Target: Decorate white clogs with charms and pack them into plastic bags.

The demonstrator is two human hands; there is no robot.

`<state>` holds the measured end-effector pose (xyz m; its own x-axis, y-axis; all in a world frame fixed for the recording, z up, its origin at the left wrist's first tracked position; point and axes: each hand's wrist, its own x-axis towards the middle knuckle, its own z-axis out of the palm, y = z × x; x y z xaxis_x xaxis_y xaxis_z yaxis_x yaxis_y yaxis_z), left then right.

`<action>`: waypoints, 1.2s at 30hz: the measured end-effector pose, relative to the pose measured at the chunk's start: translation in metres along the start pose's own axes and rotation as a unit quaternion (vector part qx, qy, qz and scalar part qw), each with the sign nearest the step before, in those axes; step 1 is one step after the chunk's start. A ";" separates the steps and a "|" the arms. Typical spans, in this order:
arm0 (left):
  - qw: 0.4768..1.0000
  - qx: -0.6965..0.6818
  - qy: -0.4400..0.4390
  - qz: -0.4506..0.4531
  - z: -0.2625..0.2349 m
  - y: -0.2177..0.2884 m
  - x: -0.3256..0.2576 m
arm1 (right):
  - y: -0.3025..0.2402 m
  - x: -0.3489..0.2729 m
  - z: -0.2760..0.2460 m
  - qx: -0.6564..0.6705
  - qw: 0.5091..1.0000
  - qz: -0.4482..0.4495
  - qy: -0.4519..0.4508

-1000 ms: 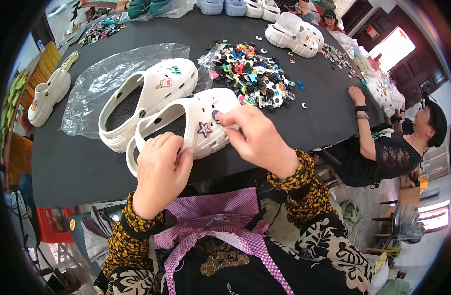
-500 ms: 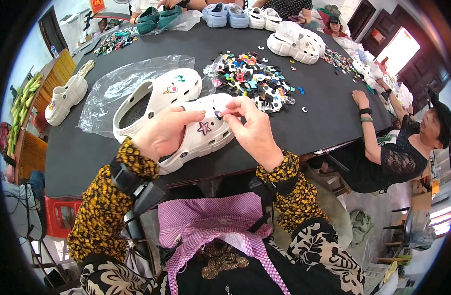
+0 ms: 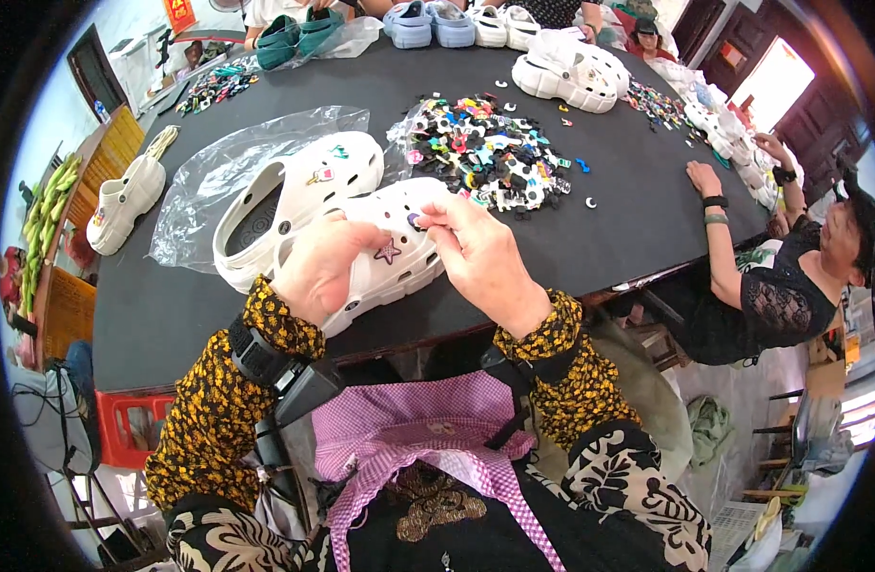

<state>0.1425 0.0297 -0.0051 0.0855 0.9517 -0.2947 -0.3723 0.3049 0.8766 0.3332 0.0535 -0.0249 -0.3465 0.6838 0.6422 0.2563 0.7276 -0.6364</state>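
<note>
On the table in front of me sits a white clog (image 3: 407, 272) with a pink-purple star charm (image 3: 388, 251) on its upper. My left hand (image 3: 321, 267) grips it around the heel side, thumb laid toward the star. The fingers of my right hand (image 3: 487, 262) pinch a small dark purple-and-white charm (image 3: 416, 221) at one of the holes near the toe; how far it sits in the hole is hidden. Touching this clog on its far left is a second white clog (image 3: 356, 153) with an ice-cream-like charm and a green one.
A heap of mixed charms (image 3: 499, 162) lies beyond my right hand. Clear plastic (image 3: 192, 195) spreads under the left clog. Another white clog (image 3: 128, 205) stands at the table's left, and a white pair (image 3: 571, 76) farther back. A co-worker's arm (image 3: 722, 224) rests at the right edge.
My left thumb has shifted slightly toward the star charm. My right fingers stay at the same charm near the toe. The whole view has moved a little.
</note>
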 end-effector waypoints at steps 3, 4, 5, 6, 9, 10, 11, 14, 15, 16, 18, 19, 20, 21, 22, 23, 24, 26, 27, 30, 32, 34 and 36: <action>1.000 0.017 0.021 0.015 0.001 -0.005 0.002 | 0.001 0.000 -0.002 -0.029 0.999 -0.013 -0.020; 0.998 0.037 0.042 0.021 0.003 -0.006 0.002 | 0.000 0.000 -0.003 -0.073 0.996 -0.044 -0.035; 0.998 0.036 0.042 0.020 0.006 -0.006 0.001 | 0.000 0.000 -0.003 -0.117 0.989 -0.076 -0.050; 0.997 0.055 0.047 0.024 0.010 -0.004 -0.001 | 0.000 0.000 -0.003 -0.117 0.989 -0.076 -0.051; 0.996 0.074 0.034 0.044 0.008 -0.007 0.001 | 0.002 -0.002 0.002 -0.141 0.981 -0.124 -0.047; 0.995 0.075 0.017 0.061 0.006 -0.009 0.002 | 0.003 -0.002 0.004 -0.145 0.980 -0.130 -0.050; 0.995 0.073 0.017 0.059 0.006 -0.010 0.002 | 0.004 -0.003 0.005 -0.149 0.978 -0.135 -0.053; 0.994 0.076 0.011 0.078 0.006 -0.007 0.000 | -0.001 -0.001 0.002 -0.156 0.979 -0.111 -0.074; 0.993 0.088 0.011 0.075 0.005 -0.007 0.002 | -0.002 -0.001 0.002 -0.156 0.979 -0.111 -0.074; 0.992 0.101 0.011 0.072 0.005 -0.006 0.003 | -0.002 -0.001 0.002 -0.165 0.977 -0.115 -0.074; 0.991 0.117 0.030 0.064 0.007 -0.005 0.001 | -0.002 -0.003 0.001 -0.176 0.975 -0.117 -0.069; 0.988 0.133 0.049 0.056 0.009 -0.004 0.000 | -0.002 -0.004 0.001 -0.169 0.976 -0.121 -0.064; 0.988 0.136 0.046 0.057 0.009 -0.002 -0.002 | -0.001 -0.004 0.001 -0.163 0.977 -0.125 -0.059; 0.992 0.111 0.035 0.051 0.010 0.000 -0.005 | 0.001 -0.003 -0.001 -0.166 0.977 -0.125 -0.053; 0.995 0.086 0.025 0.045 0.010 0.002 -0.007 | 0.005 -0.003 -0.005 -0.129 0.984 -0.111 -0.052; 0.995 0.090 0.021 0.048 0.008 0.003 -0.008 | 0.007 -0.001 -0.010 -0.091 0.990 -0.097 -0.051; 0.997 0.072 0.009 0.031 0.001 0.003 -0.009 | 0.008 0.003 -0.016 -0.013 0.997 -0.032 -0.064; 0.999 0.039 0.000 0.011 0.010 0.011 -0.019 | 0.024 0.013 -0.038 -0.042 0.998 0.001 -0.049; 0.999 0.043 0.001 0.014 0.007 0.011 -0.022 | 0.036 0.018 -0.047 -0.033 0.999 0.009 -0.036; 0.971 0.237 -0.020 0.032 -0.015 0.020 -0.033 | 0.046 0.041 -0.084 -0.079 0.995 0.064 -0.019; 0.970 0.236 -0.013 0.064 -0.011 0.028 -0.050 | 0.054 0.052 -0.101 -0.063 0.995 0.074 0.014; 0.963 0.246 0.023 0.105 -0.014 0.031 -0.062 | 0.057 0.062 -0.119 -0.095 0.993 0.067 0.012; 0.952 0.270 0.036 0.139 -0.021 0.039 -0.072 | 0.054 0.075 -0.136 -0.136 0.990 -0.007 0.022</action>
<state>0.1030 -0.0280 0.0423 -0.0176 0.9994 -0.0308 0.1600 0.0332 0.9866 0.4435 0.1517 0.0470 -0.3140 0.6704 0.6723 0.4871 0.7216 -0.4920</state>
